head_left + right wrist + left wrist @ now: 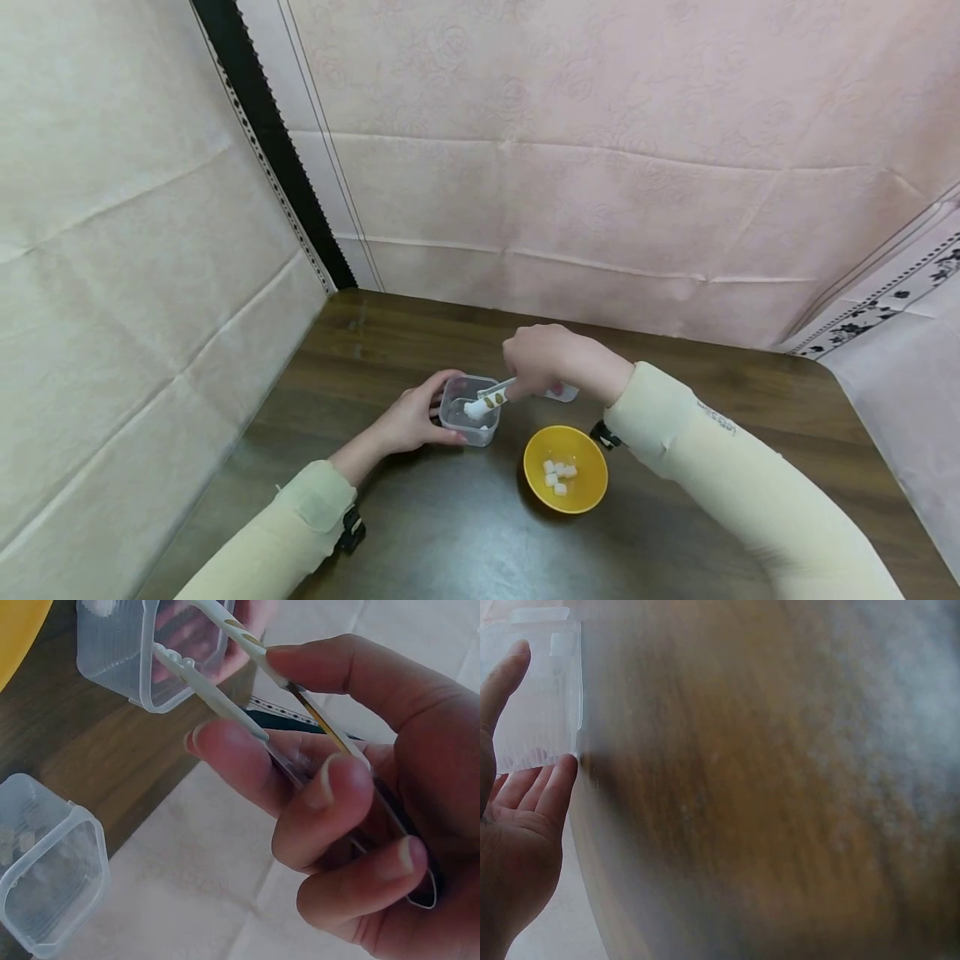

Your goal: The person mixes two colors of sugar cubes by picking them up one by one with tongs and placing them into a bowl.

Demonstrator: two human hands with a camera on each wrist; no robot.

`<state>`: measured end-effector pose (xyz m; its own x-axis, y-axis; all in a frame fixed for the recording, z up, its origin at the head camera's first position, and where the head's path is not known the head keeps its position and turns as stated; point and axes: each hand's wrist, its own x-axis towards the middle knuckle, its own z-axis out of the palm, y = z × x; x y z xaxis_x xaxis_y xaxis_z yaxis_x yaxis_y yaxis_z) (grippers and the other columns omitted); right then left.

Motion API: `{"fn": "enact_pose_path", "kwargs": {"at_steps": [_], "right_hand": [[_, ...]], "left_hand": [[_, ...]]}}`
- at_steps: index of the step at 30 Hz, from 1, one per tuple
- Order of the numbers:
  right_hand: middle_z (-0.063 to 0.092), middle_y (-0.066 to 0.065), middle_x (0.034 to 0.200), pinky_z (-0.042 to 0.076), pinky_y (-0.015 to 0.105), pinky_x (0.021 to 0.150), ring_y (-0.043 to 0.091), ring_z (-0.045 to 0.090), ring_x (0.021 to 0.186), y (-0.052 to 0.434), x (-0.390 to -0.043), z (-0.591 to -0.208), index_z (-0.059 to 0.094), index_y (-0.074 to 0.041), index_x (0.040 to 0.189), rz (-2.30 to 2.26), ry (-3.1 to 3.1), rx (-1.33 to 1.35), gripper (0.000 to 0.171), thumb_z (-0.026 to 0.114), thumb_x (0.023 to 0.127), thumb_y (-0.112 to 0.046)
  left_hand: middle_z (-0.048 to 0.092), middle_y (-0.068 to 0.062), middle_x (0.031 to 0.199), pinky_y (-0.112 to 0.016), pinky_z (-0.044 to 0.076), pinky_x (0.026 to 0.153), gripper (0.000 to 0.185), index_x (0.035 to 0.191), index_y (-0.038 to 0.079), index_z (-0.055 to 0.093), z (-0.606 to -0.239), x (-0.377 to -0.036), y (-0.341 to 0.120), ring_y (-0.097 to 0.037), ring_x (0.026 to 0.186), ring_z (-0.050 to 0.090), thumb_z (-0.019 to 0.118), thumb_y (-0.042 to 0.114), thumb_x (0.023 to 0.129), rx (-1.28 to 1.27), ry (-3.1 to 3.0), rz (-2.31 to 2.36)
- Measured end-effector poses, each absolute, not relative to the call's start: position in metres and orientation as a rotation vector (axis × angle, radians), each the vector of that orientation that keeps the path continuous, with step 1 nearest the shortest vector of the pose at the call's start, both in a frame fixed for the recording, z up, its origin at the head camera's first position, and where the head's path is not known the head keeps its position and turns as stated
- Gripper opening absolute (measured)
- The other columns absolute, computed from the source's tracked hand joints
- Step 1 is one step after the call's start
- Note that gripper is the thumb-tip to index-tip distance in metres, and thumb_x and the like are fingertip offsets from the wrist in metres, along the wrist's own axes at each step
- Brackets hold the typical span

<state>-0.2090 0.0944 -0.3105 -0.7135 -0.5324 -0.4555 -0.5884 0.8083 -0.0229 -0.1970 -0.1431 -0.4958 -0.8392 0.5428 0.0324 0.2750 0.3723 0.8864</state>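
Observation:
My left hand (412,417) grips a small clear plastic container (462,427) from its left side, thumb and fingers on opposite walls. The same container (536,697) appears in the left wrist view, between thumb and fingers. With my right hand (547,358) I hold small tongs with white, leaf-patterned arms (217,697). Their arms stand apart and reach into the container. A small white piece (483,427) lies inside near its front wall. Nearer me, a yellow bowl (531,467) holds several white cubes (560,470). Whether anything sits between the tong tips cannot be seen.
A second clear container (52,877), with some pale pieces in it, stands to the right; my right hand mostly hides it in the head view. The dark wooden table (420,533) meets cloth-covered walls (585,200) at the back and sides.

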Motion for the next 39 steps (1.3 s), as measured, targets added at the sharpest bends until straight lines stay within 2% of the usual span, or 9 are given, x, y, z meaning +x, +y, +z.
{"fn": "enact_pose_path", "kwargs": {"at_steps": [7, 12, 19, 28, 34, 39], "right_hand": [[0.066, -0.001, 0.056, 0.045, 0.026, 0.046, 0.012, 0.061, 0.044, 0.079, -0.212, -0.317, 0.066, -0.016, 0.064, 0.295, 2.539, -0.768, 0.038, 0.073, 0.095, -0.037], [0.063, -0.003, 0.051, 0.046, 0.028, 0.049, 0.01, 0.059, 0.044, 0.068, -0.213, -0.32, 0.07, -0.015, 0.07, 0.385, 2.514, -0.771, 0.04, 0.074, 0.096, -0.045], [0.065, -0.004, 0.06, 0.048, 0.028, 0.053, 0.011, 0.06, 0.05, 0.056, -0.21, -0.326, 0.072, -0.015, 0.089, 0.427, 2.529, -0.772, 0.029, 0.078, 0.094, -0.043], [0.068, -0.004, 0.072, 0.054, 0.029, 0.061, 0.012, 0.06, 0.062, 0.045, -0.206, -0.333, 0.077, -0.016, 0.094, 0.52, 2.541, -0.805, 0.027, 0.078, 0.093, -0.042], [0.067, -0.004, 0.082, 0.056, 0.028, 0.067, 0.013, 0.058, 0.069, 0.038, -0.205, -0.337, 0.078, -0.016, 0.107, 0.567, 2.537, -0.801, 0.031, 0.08, 0.093, -0.043], [0.066, -0.004, 0.086, 0.057, 0.029, 0.07, 0.014, 0.057, 0.074, 0.034, -0.201, -0.34, 0.077, -0.018, 0.105, 0.597, 2.542, -0.797, 0.028, 0.08, 0.091, -0.042]], "left_hand": [[0.051, -0.016, 0.158, -0.043, 0.054, 0.108, 0.095, 0.158, 0.014, 0.04, -0.493, -0.197, -0.142, -0.035, 0.145, 0.053, 0.096, 0.015, 0.081, 0.716, 2.367, 1.438], [0.051, -0.018, 0.158, -0.045, 0.054, 0.108, 0.094, 0.158, 0.012, 0.04, -0.493, -0.196, -0.143, -0.037, 0.145, 0.053, 0.095, 0.014, 0.082, 0.742, 2.368, 1.442], [0.05, -0.017, 0.16, -0.045, 0.053, 0.108, 0.094, 0.159, 0.012, 0.04, -0.494, -0.196, -0.144, -0.038, 0.145, 0.052, 0.095, 0.015, 0.083, 0.737, 2.379, 1.425], [0.052, -0.018, 0.157, -0.045, 0.054, 0.108, 0.095, 0.16, 0.011, 0.039, -0.497, -0.197, -0.146, -0.037, 0.144, 0.054, 0.095, 0.014, 0.083, 0.754, 2.36, 1.446], [0.054, -0.021, 0.155, -0.046, 0.054, 0.108, 0.093, 0.159, 0.011, 0.039, -0.498, -0.198, -0.146, -0.037, 0.143, 0.055, 0.094, 0.014, 0.084, 0.78, 2.337, 1.471], [0.052, -0.02, 0.157, -0.046, 0.053, 0.108, 0.093, 0.159, 0.013, 0.04, -0.499, -0.199, -0.146, -0.036, 0.144, 0.054, 0.094, 0.015, 0.084, 0.781, 2.343, 1.468]]}}
